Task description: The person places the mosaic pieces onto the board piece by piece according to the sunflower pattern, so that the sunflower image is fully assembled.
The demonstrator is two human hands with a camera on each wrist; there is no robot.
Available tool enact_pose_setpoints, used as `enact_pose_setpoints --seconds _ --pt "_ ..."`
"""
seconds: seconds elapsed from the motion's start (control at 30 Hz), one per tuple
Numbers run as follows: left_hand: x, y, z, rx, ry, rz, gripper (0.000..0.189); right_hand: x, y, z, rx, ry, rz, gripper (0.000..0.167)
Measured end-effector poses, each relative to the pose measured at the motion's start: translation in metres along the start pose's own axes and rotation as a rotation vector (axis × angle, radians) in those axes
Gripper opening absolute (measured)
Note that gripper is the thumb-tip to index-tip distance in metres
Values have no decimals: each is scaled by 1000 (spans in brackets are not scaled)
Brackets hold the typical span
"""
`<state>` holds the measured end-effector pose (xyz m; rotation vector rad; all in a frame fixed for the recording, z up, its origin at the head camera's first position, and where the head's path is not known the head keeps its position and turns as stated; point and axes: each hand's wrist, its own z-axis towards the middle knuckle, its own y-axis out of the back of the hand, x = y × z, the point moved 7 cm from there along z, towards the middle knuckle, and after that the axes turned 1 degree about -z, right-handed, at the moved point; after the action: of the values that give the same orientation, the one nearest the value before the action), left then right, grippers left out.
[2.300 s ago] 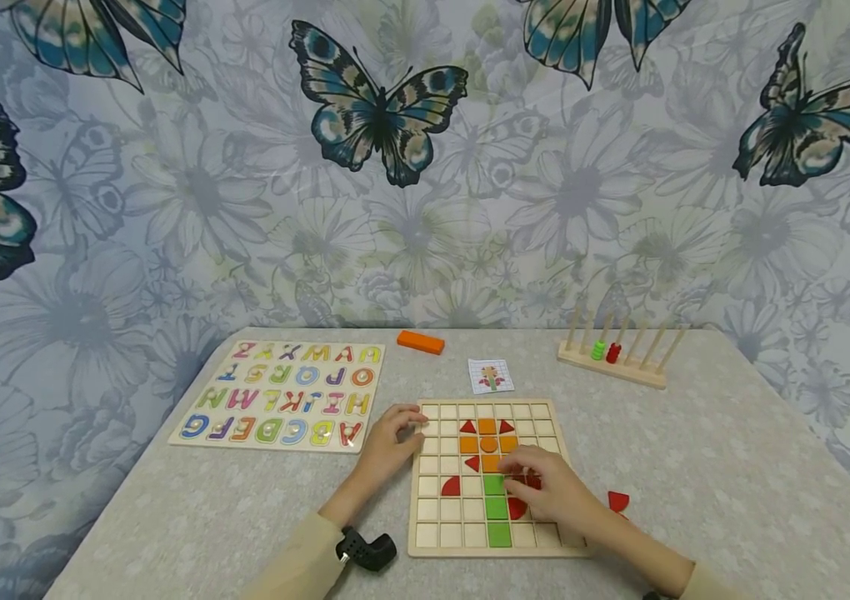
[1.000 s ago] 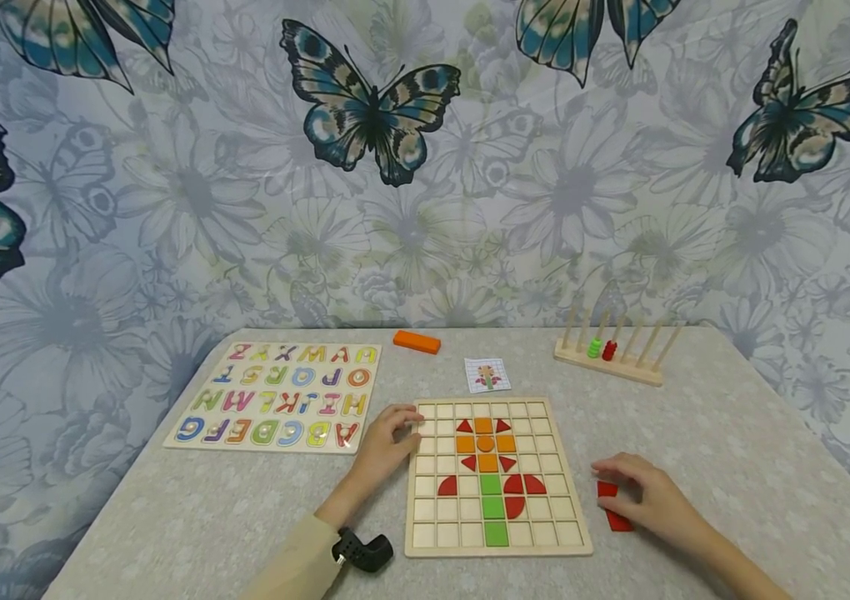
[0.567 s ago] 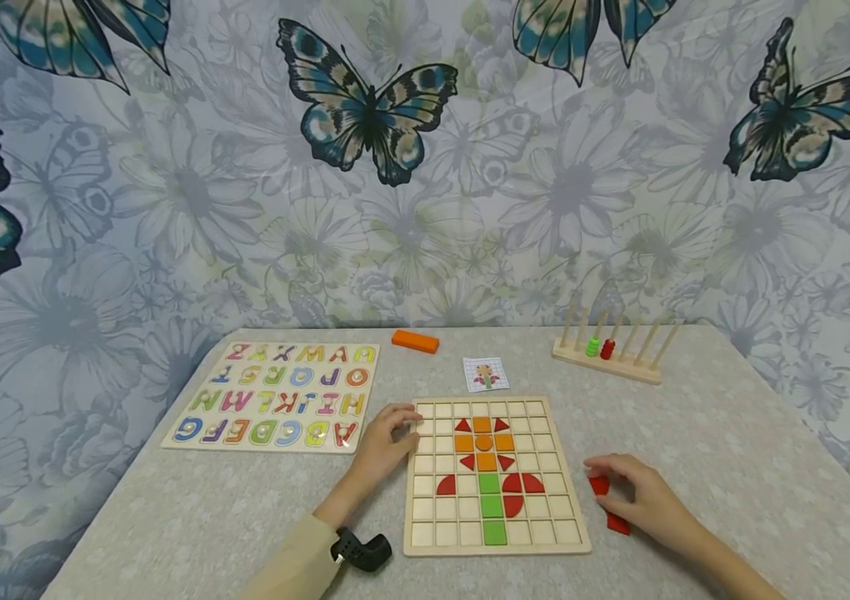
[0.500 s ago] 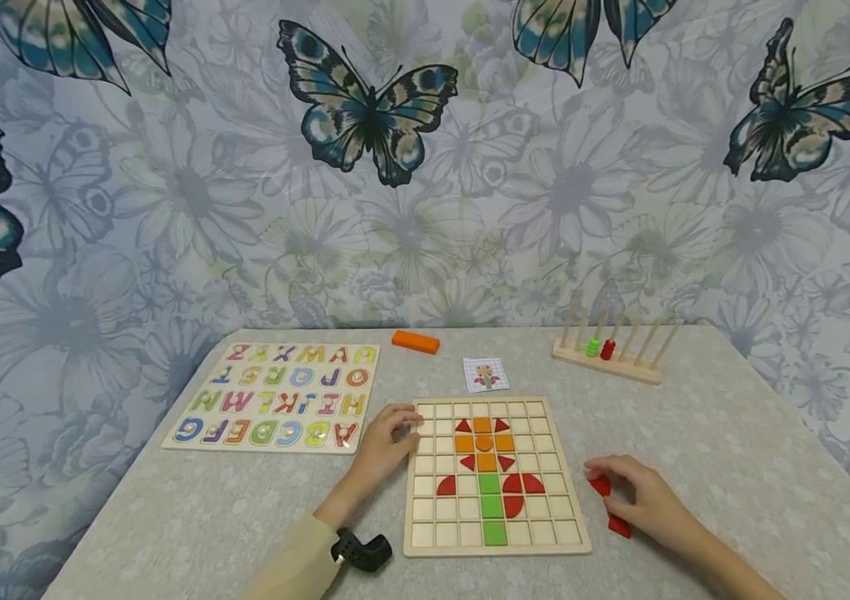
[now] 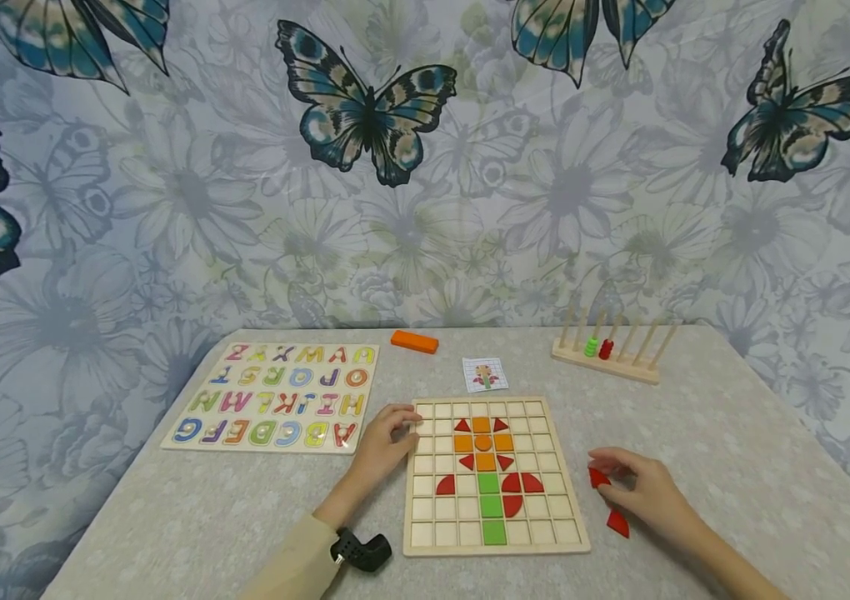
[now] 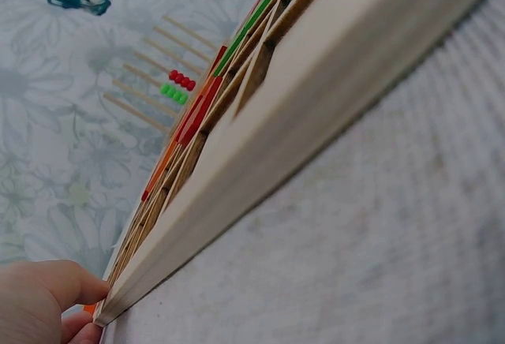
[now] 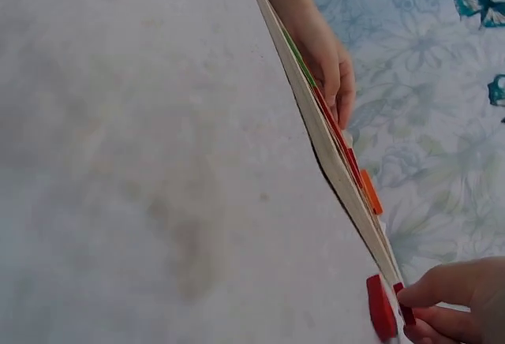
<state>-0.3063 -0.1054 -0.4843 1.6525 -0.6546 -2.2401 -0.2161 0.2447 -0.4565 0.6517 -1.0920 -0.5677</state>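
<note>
On the table lies a wooden grid board (image 5: 451, 533), its cells holding orange and green squares, red triangles and red quarter-circles. My left hand (image 5: 387, 437) rests at the board's left edge, fingertips touching the frame near the far corner. Right of the board, my right hand (image 5: 642, 486) pinches a red quarter-circle piece (image 7: 404, 306) between thumb and fingers, partly hidden by them. Just nearer me, a second red quarter-circle piece (image 5: 618, 524) lies on the table. Right of the green column (image 5: 491, 506) sit several red quarter-circles (image 5: 512, 506); one more (image 5: 446, 485) is on its left.
Behind the board lies a small pattern card (image 5: 485, 375) printed with a flower, and an orange block (image 5: 414, 342). An alphabet puzzle board (image 5: 271, 398) occupies the left. At the back right stands a peg rack (image 5: 605, 363) with green and red beads.
My right hand has left the board and moved right to the red pieces, where it has taken one off the other. A red triangle now shows beside the lower orange square. My left hand stays put.
</note>
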Motion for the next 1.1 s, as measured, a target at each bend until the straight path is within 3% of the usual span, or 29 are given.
enact_pose_setpoints --seconds 0.2,0.4,0.6,0.8,1.1 --pt "-1 -1 2 10 -7 -14 21 29 -17 15 66 101 121 38" --pt "1 0 -1 14 8 -18 21 61 -59 34 225 92 215 31" --pt "-2 1 -2 12 10 -34 22 91 -96 49 296 150 259 29" --pt "-1 2 0 12 -2 -35 22 109 -119 57 336 164 216 30" --pt "-1 0 0 12 -21 -41 21 116 -124 55 357 174 169 28"
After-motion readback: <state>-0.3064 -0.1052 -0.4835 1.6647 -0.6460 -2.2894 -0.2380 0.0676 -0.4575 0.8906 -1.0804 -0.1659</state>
